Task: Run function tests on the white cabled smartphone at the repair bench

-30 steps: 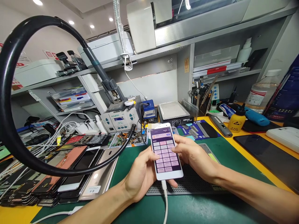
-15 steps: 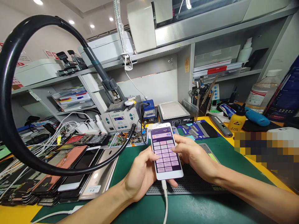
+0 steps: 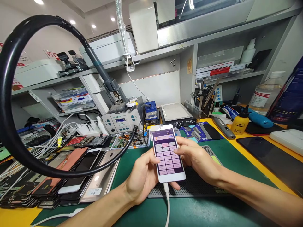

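Observation:
A white smartphone (image 3: 168,154) is held upright and slightly tilted over the green mat, its lit screen showing a grid of pale buttons on a dark purple ground. My left hand (image 3: 145,175) wraps its left side from below, with the thumb lying at the screen's left edge. On the other side my right hand (image 3: 197,157) grips the phone's right edge, and its thumb rests on or just over the screen. Fingers behind the phone are mostly hidden. A white charging cable (image 3: 167,198) is plugged into the phone's bottom edge and runs toward me.
Stacked phones (image 3: 99,176) and phone parts lie at left under a looping black hose (image 3: 7,94). Behind stand a soldering station (image 3: 121,121) and a flat heating plate (image 3: 176,113). To the right are a yellow ESD bottle (image 3: 240,122) and a dark phone (image 3: 267,159).

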The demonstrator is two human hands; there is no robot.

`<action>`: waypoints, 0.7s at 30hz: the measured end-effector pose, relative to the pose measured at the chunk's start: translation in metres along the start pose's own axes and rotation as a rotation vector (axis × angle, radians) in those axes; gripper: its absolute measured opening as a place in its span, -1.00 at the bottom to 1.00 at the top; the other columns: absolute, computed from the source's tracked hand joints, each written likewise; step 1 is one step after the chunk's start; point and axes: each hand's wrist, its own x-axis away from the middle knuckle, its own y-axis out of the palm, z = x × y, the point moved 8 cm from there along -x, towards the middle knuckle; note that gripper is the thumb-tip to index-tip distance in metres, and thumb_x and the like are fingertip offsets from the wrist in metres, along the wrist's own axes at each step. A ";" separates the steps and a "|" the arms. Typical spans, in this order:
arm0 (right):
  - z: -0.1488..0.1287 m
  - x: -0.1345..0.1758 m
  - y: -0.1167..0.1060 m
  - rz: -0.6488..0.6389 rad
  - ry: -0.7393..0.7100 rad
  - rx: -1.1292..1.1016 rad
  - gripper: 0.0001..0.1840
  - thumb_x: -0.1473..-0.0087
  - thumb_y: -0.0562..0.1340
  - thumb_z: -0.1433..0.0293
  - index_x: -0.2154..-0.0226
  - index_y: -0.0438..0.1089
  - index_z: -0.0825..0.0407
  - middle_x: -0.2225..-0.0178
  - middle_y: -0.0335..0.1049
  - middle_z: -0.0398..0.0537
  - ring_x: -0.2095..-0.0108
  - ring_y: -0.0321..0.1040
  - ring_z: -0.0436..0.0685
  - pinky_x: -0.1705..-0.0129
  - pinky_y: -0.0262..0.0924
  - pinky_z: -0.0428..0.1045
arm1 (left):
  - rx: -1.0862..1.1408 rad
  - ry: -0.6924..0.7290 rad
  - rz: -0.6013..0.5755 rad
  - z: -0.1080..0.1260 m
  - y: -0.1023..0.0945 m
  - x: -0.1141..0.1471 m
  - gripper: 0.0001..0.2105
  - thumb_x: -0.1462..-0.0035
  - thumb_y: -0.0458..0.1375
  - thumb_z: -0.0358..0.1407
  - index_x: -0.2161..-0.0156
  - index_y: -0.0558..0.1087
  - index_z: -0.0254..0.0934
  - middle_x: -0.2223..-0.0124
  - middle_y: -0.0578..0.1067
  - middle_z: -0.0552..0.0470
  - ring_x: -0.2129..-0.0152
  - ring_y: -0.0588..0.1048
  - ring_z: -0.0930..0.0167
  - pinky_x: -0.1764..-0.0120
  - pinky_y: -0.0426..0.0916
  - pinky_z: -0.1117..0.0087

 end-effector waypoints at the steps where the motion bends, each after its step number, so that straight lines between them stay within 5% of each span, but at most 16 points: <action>1: 0.000 0.000 0.001 -0.004 0.001 -0.004 -0.85 -0.03 0.19 0.32 0.31 0.32 0.04 0.45 0.36 -0.11 0.46 0.34 0.11 0.43 0.19 0.00 | 0.000 -0.002 0.000 0.000 0.000 0.000 -0.59 -0.15 -0.01 -0.39 -0.07 0.47 -0.39 0.06 0.53 -0.23 0.23 0.54 0.15 0.38 0.58 0.09; 21: -0.001 -0.002 -0.004 0.029 -0.029 0.051 -0.83 -0.04 0.18 0.34 0.28 0.38 0.05 0.35 0.46 -0.06 0.43 0.33 0.07 0.40 0.15 -0.04 | -0.016 -0.019 0.021 0.001 0.001 0.003 -0.63 -0.19 -0.02 -0.39 -0.01 0.52 -0.41 0.08 0.58 -0.25 0.25 0.55 0.15 0.35 0.58 0.08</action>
